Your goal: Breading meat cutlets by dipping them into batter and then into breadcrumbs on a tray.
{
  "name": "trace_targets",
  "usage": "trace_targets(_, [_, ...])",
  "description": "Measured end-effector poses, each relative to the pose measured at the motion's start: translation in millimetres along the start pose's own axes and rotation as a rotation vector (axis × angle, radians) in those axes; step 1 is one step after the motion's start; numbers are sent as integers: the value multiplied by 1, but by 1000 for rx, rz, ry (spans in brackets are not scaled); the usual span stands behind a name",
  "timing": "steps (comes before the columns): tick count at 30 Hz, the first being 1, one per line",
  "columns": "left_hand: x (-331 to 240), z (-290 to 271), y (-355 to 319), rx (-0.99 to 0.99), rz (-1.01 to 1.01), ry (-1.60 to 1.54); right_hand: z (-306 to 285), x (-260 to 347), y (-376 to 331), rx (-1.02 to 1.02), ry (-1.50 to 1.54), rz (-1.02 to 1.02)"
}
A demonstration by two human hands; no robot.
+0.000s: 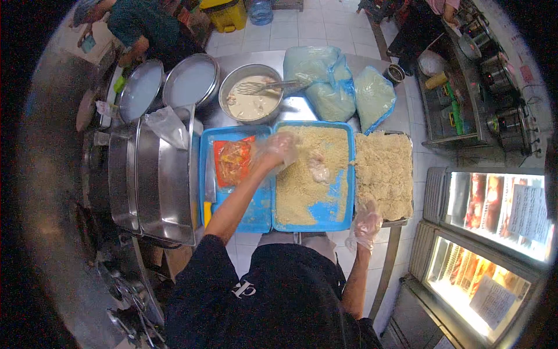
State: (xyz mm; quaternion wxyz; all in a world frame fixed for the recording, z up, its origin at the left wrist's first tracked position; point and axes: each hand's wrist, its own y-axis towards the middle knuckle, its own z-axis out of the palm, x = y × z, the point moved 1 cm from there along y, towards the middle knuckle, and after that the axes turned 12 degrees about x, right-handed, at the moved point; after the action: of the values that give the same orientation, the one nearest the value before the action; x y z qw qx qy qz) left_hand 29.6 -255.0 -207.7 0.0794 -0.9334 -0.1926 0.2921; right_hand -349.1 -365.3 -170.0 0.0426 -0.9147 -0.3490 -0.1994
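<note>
My left hand, in a clear plastic glove, hovers over the upper left of a blue tray of breadcrumbs. Motion smears its fingers, so its grip cannot be read. A pale piece of raw meat lies on the crumbs to its right. Also gloved, my right hand is at the near edge of a metal tray packed with crumb-coated pieces. Its fingers reach onto the nearest pieces and look loosely apart. A bowl of pale batter with a whisk stands beyond.
Left of the crumbs, another blue tray holds an orange-red packet and a yellow-handled knife. Deep steel pans stand farther left. Plastic bags lie behind the trays. A lit display fridge is at right; a co-worker stands far left.
</note>
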Motion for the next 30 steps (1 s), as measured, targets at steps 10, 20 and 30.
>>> trace_targets(10, [-68, -42, -165, -12, -326, -398, 90, 22, 152, 378, -39, -88])
trace_targets(20, [-15, 30, -282, -352, -659, -949, 89, 121, 206, 629, -184, -388])
trace_targets(30, [-14, 43, -293, -406, -823, -888, 97, 172, 182, 1098, -504, -576])
